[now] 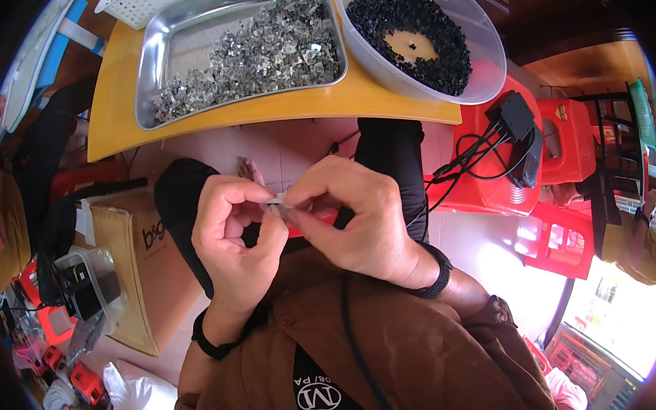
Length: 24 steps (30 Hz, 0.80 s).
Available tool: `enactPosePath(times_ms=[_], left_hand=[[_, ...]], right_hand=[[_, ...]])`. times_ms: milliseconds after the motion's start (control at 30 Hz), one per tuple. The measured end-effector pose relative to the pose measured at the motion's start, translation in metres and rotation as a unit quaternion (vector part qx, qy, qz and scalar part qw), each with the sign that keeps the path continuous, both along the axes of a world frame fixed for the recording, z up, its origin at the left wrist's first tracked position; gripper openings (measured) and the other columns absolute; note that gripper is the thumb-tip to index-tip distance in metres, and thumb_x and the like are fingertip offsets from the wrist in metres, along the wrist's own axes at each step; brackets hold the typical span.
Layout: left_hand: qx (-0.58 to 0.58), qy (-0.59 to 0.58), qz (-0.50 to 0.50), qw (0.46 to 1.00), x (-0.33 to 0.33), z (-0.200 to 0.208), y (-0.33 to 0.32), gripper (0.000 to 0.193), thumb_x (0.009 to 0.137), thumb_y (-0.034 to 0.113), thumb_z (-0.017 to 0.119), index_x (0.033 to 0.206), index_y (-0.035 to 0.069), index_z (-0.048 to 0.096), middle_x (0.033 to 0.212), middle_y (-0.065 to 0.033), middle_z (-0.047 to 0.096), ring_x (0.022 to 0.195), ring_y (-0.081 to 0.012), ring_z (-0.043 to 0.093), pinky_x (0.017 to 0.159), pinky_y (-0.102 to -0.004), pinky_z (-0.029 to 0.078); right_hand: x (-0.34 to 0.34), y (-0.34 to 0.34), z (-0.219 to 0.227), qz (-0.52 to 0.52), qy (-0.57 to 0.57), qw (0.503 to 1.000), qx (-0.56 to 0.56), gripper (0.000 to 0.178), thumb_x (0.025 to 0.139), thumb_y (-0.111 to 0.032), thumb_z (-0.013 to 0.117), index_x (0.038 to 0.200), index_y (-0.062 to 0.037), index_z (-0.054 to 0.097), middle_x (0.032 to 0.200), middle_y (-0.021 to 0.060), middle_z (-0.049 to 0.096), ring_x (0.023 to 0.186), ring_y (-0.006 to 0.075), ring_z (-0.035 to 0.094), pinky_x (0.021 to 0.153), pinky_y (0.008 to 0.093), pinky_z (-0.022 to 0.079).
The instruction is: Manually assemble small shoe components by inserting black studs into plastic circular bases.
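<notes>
- Brown shirt cloth [425,339] was closest, over the person's lap and chest, with a black cord [358,323] running down it.
- Just past it, the left hand [220,251] had its thumb and pointing finger pinched almost together on a small grey piece [274,200]. Its other fingers were curled in.
- On the other side, the right hand [372,226] pinched the same piece with its thumb and pointing finger, so the two hands nearly met. How its other fingers sat was hard to tell.
- That little piece was up above the lap, in front of the table's near edge. Its shape was too small and covered to tell.
- Each wrist wore a black band.
- Past the hands was a yellow table [357,94]. On it sat a shiny metal tray [183,53] with a big heap of tiny silver bits [277,51], mostly toward its right side.
- Right beside the tray was a see-through bowl [494,68]. Lots of tiny black bits [362,23] made a ring in it.
- Behind the tray's left side was a white basket [141,6] with holes.
- To the right, a black box [512,115] with wires was on a red stool [487,188].
- To the left stood a brown cardboard box [132,268].
</notes>
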<state>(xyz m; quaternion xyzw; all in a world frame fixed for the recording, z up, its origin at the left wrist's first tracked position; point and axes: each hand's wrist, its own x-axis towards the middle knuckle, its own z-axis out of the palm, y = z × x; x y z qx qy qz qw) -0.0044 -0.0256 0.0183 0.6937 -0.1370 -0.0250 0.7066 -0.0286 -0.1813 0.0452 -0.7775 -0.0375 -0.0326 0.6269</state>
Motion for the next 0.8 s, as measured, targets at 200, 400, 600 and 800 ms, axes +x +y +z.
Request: enactPosePath(times_ms=[200, 400, 600, 800], left_hand=[[-0.044, 0.090, -0.024, 0.995, 0.004, 0.000, 0.006, 0.015, 0.090, 0.002, 0.055, 0.105, -0.002, 0.056, 0.102, -0.0045, 0.050, 0.091, -0.0104, 0.052, 0.081, -0.0242, 0.042], [0.017, 0.024, -0.050, 0.998, 0.006, 0.008, 0.002, 0.012, 0.089, 0.003, 0.059, 0.099, -0.004, 0.058, 0.091, -0.0046, 0.050, 0.080, -0.0088, 0.050, 0.070, -0.0195, 0.041], [0.071, 0.009, -0.048, 0.996, 0.010, 0.017, 0.009, 0.014, 0.089, 0.007, 0.058, 0.097, -0.004, 0.064, 0.083, -0.0074, 0.058, 0.078, -0.0136, 0.055, 0.072, -0.0245, 0.043], [0.076, 0.020, -0.052, 0.996, 0.011, 0.011, 0.016, 0.013, 0.089, 0.006, 0.059, 0.096, -0.003, 0.064, 0.082, -0.0067, 0.060, 0.071, -0.0102, 0.058, 0.063, -0.0217, 0.045]], right_hand=[[0.005, -0.008, -0.008, -0.044, 0.033, 0.993, 0.101, 0.015, 0.077, 0.008, 0.065, 0.090, 0.0014, 0.061, 0.088, 0.0059, 0.060, 0.081, 0.0107, 0.063, 0.068, 0.0226, 0.054], [0.004, -0.006, -0.002, -0.037, 0.040, 0.994, 0.099, 0.014, 0.077, 0.004, 0.067, 0.089, 0.0008, 0.062, 0.085, 0.0056, 0.061, 0.078, 0.0109, 0.063, 0.067, 0.0245, 0.054], [0.005, -0.002, 0.010, 0.008, 0.070, 0.995, 0.069, 0.012, 0.079, 0.003, 0.066, 0.091, 0.0006, 0.063, 0.087, 0.0049, 0.062, 0.081, 0.0092, 0.063, 0.070, 0.0236, 0.053], [0.011, 0.002, 0.017, 0.030, 0.088, 0.994, 0.049, 0.013, 0.081, 0.001, 0.067, 0.093, 0.0006, 0.062, 0.087, 0.0035, 0.062, 0.079, 0.0081, 0.062, 0.068, 0.0221, 0.052]])
